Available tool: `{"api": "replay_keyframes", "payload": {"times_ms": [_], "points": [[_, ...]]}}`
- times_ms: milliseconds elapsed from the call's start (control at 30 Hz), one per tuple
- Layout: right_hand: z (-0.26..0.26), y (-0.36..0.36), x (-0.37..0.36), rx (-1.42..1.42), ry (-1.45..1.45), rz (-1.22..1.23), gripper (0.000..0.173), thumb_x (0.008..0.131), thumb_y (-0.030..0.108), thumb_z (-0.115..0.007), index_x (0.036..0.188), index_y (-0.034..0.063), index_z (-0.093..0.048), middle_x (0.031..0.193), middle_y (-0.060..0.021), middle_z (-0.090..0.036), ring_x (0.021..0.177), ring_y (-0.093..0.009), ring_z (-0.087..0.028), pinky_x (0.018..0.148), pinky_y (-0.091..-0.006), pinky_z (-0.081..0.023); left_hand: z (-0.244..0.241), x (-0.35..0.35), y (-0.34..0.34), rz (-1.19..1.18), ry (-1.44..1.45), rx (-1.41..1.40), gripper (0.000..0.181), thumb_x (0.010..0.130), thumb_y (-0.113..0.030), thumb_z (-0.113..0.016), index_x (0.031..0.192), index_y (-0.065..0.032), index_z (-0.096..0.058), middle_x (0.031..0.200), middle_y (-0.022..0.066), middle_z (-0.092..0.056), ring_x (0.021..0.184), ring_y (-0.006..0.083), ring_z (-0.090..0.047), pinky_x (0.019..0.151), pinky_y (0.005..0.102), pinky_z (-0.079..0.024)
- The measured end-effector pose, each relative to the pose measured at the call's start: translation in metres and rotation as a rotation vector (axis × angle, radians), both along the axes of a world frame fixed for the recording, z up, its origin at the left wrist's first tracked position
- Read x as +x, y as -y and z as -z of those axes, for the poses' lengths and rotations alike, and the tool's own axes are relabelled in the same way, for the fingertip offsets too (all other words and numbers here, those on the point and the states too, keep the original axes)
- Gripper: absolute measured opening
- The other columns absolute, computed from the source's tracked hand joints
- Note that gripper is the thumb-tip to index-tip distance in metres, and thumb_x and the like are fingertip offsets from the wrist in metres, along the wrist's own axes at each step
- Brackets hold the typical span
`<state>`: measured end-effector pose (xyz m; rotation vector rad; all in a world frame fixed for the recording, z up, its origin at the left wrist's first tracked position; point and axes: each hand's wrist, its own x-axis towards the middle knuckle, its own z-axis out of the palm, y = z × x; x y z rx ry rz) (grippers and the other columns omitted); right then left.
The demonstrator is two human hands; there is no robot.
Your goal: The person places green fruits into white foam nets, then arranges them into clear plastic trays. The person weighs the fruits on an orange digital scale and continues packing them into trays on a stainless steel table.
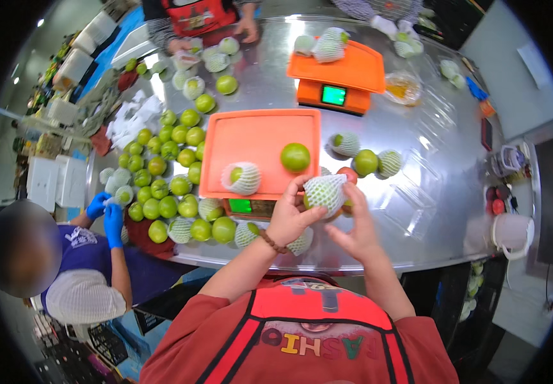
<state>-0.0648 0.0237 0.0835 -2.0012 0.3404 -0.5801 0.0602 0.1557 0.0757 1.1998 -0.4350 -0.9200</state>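
My left hand (292,211) grips a green round fruit in a white foam net (325,194) beside the near right corner of an orange scale tray (262,125). My right hand (358,223) is at the fruit's right side, its fingers spread; whether a fingertip touches the net cannot be told. On the tray lie a bare green fruit (295,157) and a netted one (241,178). The scale's green display (240,205) shows under the tray's near edge. Right of the tray are a bare green fruit (366,162), netted fruits (390,163) and a partly hidden red fruit (348,174).
Many green fruits (167,207) cover the left of the metal table (430,192). A second orange scale (336,72) stands farther back. A co-worker with blue gloves (113,223) is at left; another person's hands (247,29) are across the table. A white bucket (511,233) stands at right.
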Motion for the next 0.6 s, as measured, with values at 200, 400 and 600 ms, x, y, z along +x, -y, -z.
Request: {"api": "replay_keyframes", "payload": {"times_ms": [200,400,600], "points": [[0.029,0.019,-0.034,-0.084,-0.032,0.088,0.077,0.065,0.016,-0.077,0.134,0.0084,-0.044,0.126,-0.0211,-0.050,0.116,-0.036,-0.052,0.099,-0.0403,-0.042,-0.013,-0.004,0.002,0.153,0.485,0.243,0.057,0.079,-0.006,-0.072,0.129,-0.0022,-0.046,0.113,0.0108,-0.056,0.100,0.0180,-0.058,0.084,0.0309,-0.051],[0.079,0.112,-0.112,0.121,-0.223,0.625,0.071,0.065,0.016,-0.077,0.129,0.0045,-0.048,0.125,-0.0183,-0.052,0.113,-0.035,-0.053,0.097,-0.0397,-0.043,-0.027,0.073,-0.050,-0.464,1.437,0.661,0.052,0.074,-0.022,-0.076,0.118,-0.0022,-0.056,0.116,0.0172,-0.056,0.109,0.0350,-0.053,0.092,0.0430,-0.044],[0.102,0.152,-0.126,-0.015,-0.601,0.465,0.071,0.065,0.022,-0.076,0.129,0.0079,-0.049,0.123,-0.0195,-0.054,0.113,-0.035,-0.054,0.096,-0.0392,-0.044,0.009,0.100,-0.054,-0.311,1.181,0.706,0.053,0.072,-0.019,-0.076,0.117,-0.0003,-0.054,0.115,0.0168,-0.056,0.109,0.0338,-0.054,0.093,0.0414,-0.045]]}}
